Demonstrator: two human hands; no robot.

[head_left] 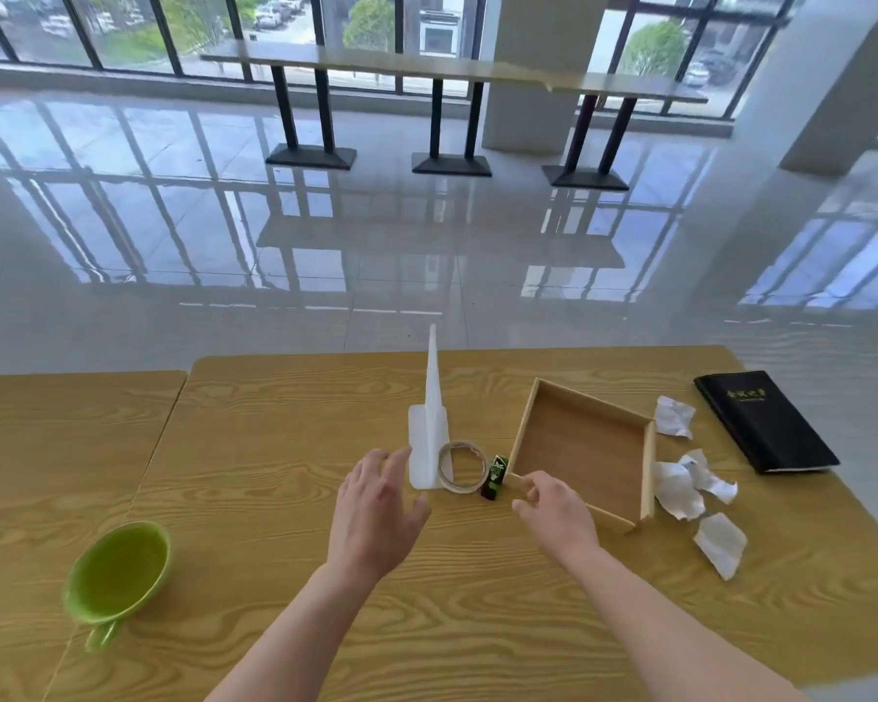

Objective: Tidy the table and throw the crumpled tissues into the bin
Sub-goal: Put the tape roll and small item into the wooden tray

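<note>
**Right hand on the tray, tissues lying to its right**

The only writing I can make out is a line of gold characters on the cover of the black booklet [764,423], which lies flat at the far right of the counter [275,448]; it is too blurred for me to read. The small green-and-black box [495,477] carries some pale print, also illegible from here.

My left hand [378,514] is spread wide with the fingers straight, holding nothing. Its fingertips reach the edge of the white plastic stand [429,438], but I cannot tell whether they touch it. My right hand [553,504] has its fingers curled over the near wall of the wooden tray [647,473], close to the tray's near left corner, and grips it there.

A tape roll [460,488] lies between the stand and the small box, which sits just beside the tray's left wall. Three crumpled tissues [680,486] lie on the counter to the right of the tray, between it and the booklet: one near the far corner, one against the right wall, one nearer me. A green cup [117,570] is tilted on its side, well apart at the left.
</note>
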